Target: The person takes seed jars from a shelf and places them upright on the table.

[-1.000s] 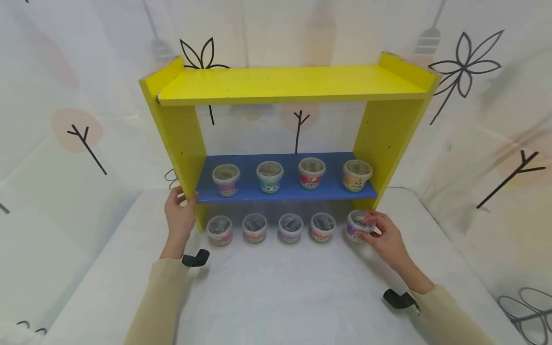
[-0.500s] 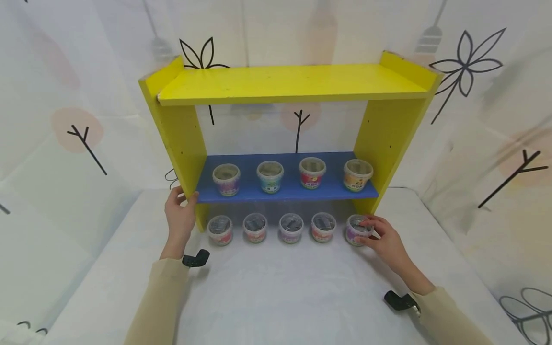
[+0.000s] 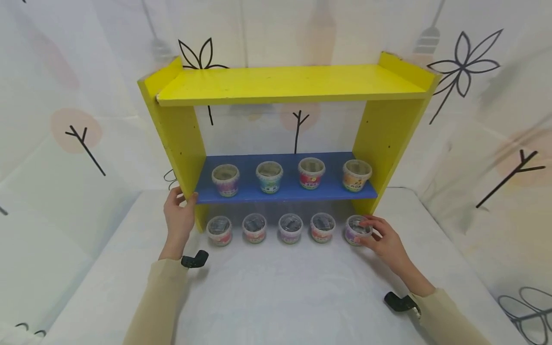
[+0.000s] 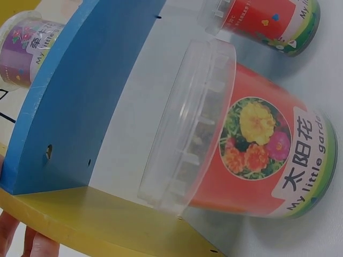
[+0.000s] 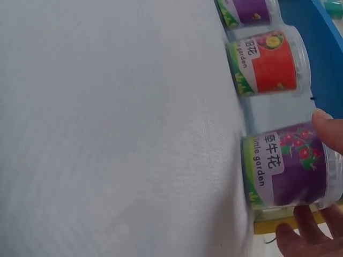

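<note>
A yellow shelf unit (image 3: 282, 85) with a blue lower board (image 3: 250, 193) stands on the table. My left hand (image 3: 179, 215) grips its left side panel, thumb at the blue board's front corner and fingers behind the panel. In the head view, my right hand (image 3: 385, 239) holds a purple-labelled plastic tub (image 3: 352, 235) at the right end of the lower row. The right wrist view shows the thumb on one side of this purple tub (image 5: 297, 176), fingers on the other. Nearest my left hand on the table is a red-labelled tub (image 4: 252, 160) with a clear lid.
Several more lidded tubs (image 3: 291, 235) line the table below the blue board. Up on that board sits a row of tubs: purple (image 3: 227, 187), teal (image 3: 270, 184), red (image 3: 310, 179) and orange (image 3: 355, 182). Patterned cloth (image 3: 276, 129) hangs behind.
The purple tub in my right hand has shifted slightly toward me and a touch left, into line with its row. My left hand keeps its grip on the shelf unit.
</note>
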Motion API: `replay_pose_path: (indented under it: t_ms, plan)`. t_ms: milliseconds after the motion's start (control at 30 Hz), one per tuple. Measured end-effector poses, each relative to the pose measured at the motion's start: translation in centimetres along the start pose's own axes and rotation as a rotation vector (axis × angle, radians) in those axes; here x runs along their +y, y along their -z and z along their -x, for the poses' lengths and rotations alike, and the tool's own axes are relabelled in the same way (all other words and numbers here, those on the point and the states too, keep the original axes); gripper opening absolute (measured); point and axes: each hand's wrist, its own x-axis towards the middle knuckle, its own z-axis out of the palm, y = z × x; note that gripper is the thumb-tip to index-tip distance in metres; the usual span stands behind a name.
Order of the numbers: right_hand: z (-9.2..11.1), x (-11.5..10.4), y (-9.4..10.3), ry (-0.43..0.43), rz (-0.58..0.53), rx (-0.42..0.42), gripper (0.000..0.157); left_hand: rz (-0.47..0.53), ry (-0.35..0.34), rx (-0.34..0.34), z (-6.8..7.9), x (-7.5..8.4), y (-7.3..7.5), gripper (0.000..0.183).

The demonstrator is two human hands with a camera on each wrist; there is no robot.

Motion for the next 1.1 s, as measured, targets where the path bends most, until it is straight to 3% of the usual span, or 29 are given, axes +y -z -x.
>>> replay_pose_path:
  t_ms: [300,567,1100]
  plan:
    - [0.3,0.1,0.2,0.099,0.021,0.06,0.043,-0.006,-0.008,0.001,0.1,-0.1,0.2,0.039]
    - [0.0,-0.7,1.5,0.025,0.021,0.118,0.044,-0.004,-0.017,0.003,0.1,-0.2,0.2,0.039]
    - [-2.8,-3.2,2.8,-0.043,-0.055,0.466,0.04,-0.004,-0.012,0.003,0.1,0.0,0.1,0.038]
